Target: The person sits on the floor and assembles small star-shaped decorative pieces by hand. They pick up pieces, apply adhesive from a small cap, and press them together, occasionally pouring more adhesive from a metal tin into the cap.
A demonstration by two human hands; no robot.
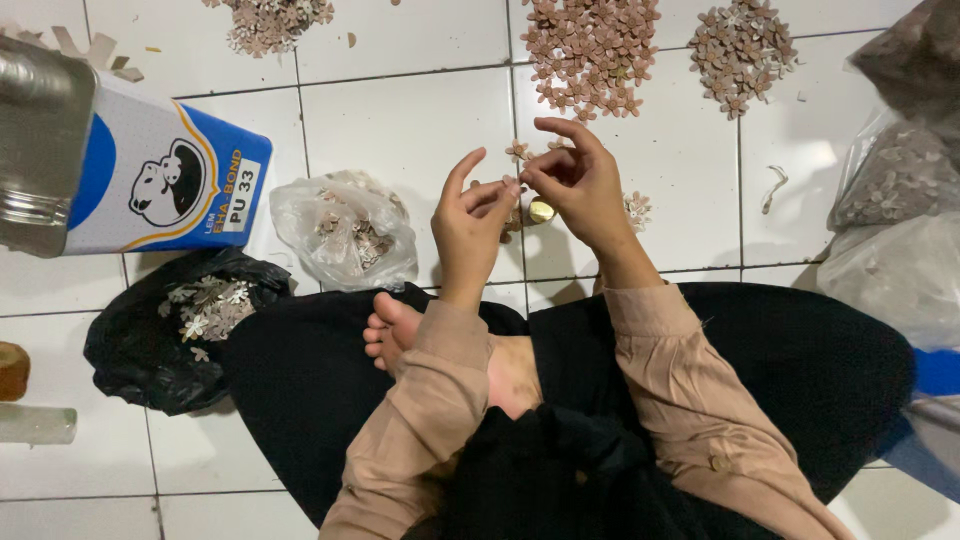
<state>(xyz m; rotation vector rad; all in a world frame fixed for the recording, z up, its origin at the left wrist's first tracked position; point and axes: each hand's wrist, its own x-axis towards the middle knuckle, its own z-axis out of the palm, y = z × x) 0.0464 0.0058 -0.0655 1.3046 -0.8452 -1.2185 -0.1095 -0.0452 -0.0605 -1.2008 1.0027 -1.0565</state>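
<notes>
White floor tiles [400,120] with dark grout lines fill the view, and a person sits cross-legged on them in black trousers, one bare foot [395,335] showing over the lap. At the upper left lies a large blue-and-white tin [165,180] on its side, its metal top towards the frame edge. Below it a black plastic bag [150,350] sits open with pale flower-shaped pieces inside. Clear bags of brownish pieces [900,170] are stacked along the right edge. A smaller clear plastic bag [345,230] of the same little flowers lies just left of the hands. Three heaps of small brown flower pieces rest on the far tiles: the biggest heap [590,50] straight ahead of the hands, a second heap [742,50] to its right, a third heap [272,20] at the upper left.

Both forearms, in tan sleeves, rise from the lap and meet above the tiles. The left hand [470,235] stands upright, thumb and fingers curled inward, its grip narrow; its fingertips meet those of the right hand [580,185], which bends at the wrist with the index finger arched over the top. Between the pinching fingertips sits a tiny flower piece [518,152], pale brown and petalled, held by both hands. Just beneath them a small gold-coloured round object [541,211] lies on the floor.
</notes>
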